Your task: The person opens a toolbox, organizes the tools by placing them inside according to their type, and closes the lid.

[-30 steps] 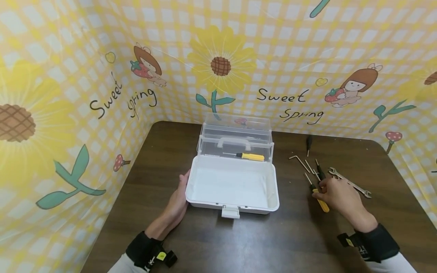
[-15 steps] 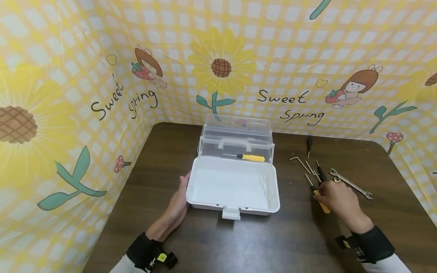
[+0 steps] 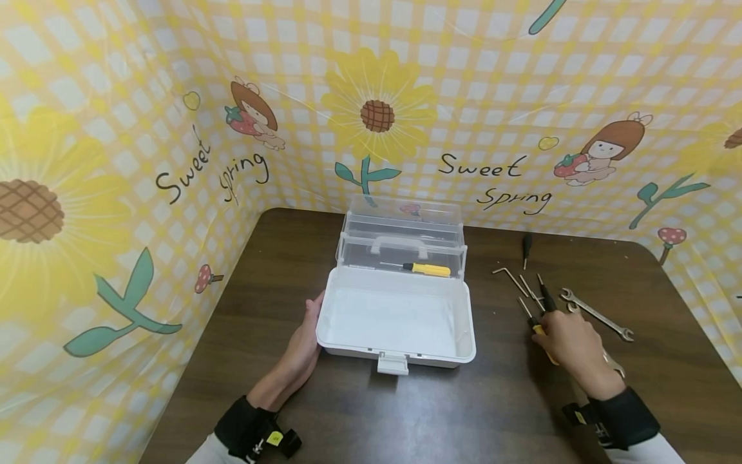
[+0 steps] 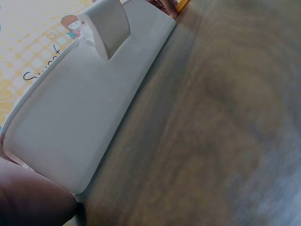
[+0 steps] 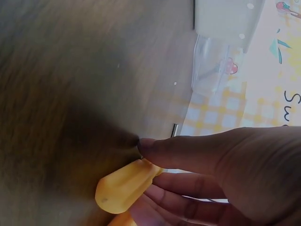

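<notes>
An opened white toolbox (image 3: 396, 316) with a clear lid (image 3: 402, 225) stands mid-table. My left hand (image 3: 298, 345) rests along its left wall with extended fingers; in the left wrist view a digit (image 4: 35, 195) lies at the box corner. A yellow-handled screwdriver (image 3: 430, 269) lies in the clear tray at the back of the box. To the right, my right hand (image 3: 574, 341) has its thumb and fingers about the yellow handle of another screwdriver (image 5: 124, 186) on the table. Part of a second yellow handle (image 5: 123, 220) shows beneath the fingers.
Near the right hand lie a hex key (image 3: 510, 281), other thin metal keys (image 3: 530, 288) and a wrench (image 3: 599, 316). A second wrench (image 3: 614, 365) is partly covered by the hand. A black screwdriver (image 3: 526, 248) lies farther back. Patterned cloth (image 3: 498, 96) borders the table.
My right hand has shifted slightly left and nearer the yellow handle, uncovering the end of the second wrench. The left hand and toolbox have stayed put.
</notes>
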Demonstrator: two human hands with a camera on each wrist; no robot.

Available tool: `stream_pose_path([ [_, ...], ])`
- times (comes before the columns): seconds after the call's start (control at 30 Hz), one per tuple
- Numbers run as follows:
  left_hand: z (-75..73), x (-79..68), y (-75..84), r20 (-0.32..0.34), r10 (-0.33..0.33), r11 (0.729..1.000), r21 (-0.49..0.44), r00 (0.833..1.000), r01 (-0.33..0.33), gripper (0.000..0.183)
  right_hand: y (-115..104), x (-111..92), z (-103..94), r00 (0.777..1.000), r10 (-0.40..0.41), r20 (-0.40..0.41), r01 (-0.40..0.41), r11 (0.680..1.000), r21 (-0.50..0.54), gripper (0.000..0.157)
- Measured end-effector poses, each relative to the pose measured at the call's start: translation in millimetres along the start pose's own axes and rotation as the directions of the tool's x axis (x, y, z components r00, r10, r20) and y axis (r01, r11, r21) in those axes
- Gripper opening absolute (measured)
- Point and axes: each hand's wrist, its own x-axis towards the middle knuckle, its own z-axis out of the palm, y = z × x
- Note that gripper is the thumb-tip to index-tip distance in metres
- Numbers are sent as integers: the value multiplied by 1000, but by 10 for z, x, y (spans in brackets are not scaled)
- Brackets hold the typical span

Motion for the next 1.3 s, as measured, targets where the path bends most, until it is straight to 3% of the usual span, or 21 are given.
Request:
stream_pose_path([
  [0.47, -13, -11, -29, 5, -4, 1000, 11, 1000, 4, 85, -34, -45, -30, 997, 57, 45, -58, 998, 16, 41],
  [0.7, -7, -7, -25, 3, 0, 1000, 4, 1000, 0, 85, -18, -40, -28, 998, 52, 43, -53, 998, 17, 21],
  [0.9, -7, -4, -12, 9, 2, 1000, 1, 1000, -2, 85, -57, -31, -78, 997, -22, -75, 25, 999, 28, 16],
  [1.0, -8, 1, -3, 8, 4, 1000, 1, 1000, -4, 85, -102, -10, -169, 984, -84, -156, 91, 995, 40, 9],
  [1.1, -7, 1, 0, 6, 3, 1000, 1, 1000, -3, 85, -174, 4, -293, 966, -143, -214, 156, 987, 43, 12],
  [1.3, -2, 3, 0, 9, 7, 1000, 1, 1000, -7, 85, -365, 24, -574, 942, -218, -255, 231, 973, 22, 13],
])
